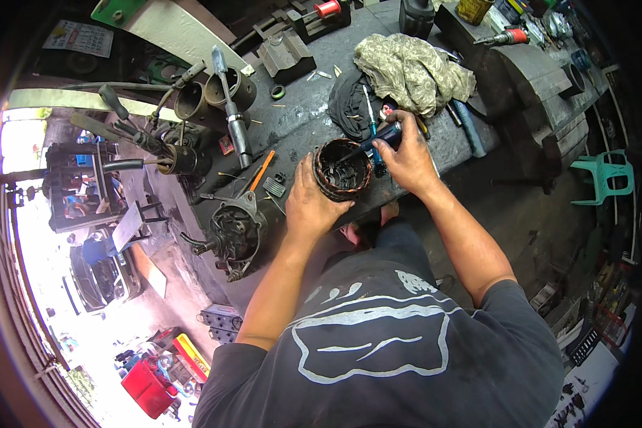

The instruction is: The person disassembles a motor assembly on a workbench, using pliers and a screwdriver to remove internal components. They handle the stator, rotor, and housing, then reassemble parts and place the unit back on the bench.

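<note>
My left hand [314,196] is wrapped around the side of a round motor stator [321,187], a dark ring with copper windings along its rim, tilted so its opening faces up. In my right hand [409,155] is a screwdriver-like tool with a dark handle [387,135]; its thin end points into the stator's opening, though I cannot make out the tip. Just beyond the right hand lie a thin tool with a blue grip [372,123] and a crumpled tan cloth [410,75]. Left of my left hand rests a dark motor housing [234,235] with a metal bracket.
An orange stick [262,170] lies left of the stator. Further back are a long metal tool [235,125], metal cylinders [230,89] and a black cloth [348,107]. A large vise [528,78] stands at the right, with a green plastic chair [604,178] beyond it.
</note>
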{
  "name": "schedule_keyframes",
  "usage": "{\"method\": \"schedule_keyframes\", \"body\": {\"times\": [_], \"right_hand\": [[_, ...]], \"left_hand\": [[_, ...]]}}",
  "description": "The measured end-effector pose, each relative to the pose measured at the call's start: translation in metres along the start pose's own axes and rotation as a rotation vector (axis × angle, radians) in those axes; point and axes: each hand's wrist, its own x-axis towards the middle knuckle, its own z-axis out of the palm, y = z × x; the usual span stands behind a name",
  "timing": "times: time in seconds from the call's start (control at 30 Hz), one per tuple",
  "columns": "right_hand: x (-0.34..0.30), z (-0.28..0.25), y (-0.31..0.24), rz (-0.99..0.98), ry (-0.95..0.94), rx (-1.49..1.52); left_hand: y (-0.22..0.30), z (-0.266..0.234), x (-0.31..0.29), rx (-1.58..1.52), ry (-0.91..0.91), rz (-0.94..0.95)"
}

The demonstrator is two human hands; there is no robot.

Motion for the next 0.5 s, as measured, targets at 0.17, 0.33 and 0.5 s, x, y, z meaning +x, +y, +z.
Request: {"method": "schedule_keyframes", "body": {"times": [0.17,0.33,0.5], "right_hand": [[0.0030,0.0027,0.0023,-0.006,-0.001,-0.009],[0.0039,0.0048,-0.0021,-0.019,-0.017,-0.039],[0.0044,0.0051,-0.0053,-0.024,-0.051,-0.010]], "left_hand": [[-0.0018,-0.0012,0.0017,-0.022,0.012,0.010],[0.0007,-0.0050,0.0021,-0.032,-0.010,-0.030],[-0.0015,-0.0057,0.0020,-0.077,0.014,-0.028]]}}
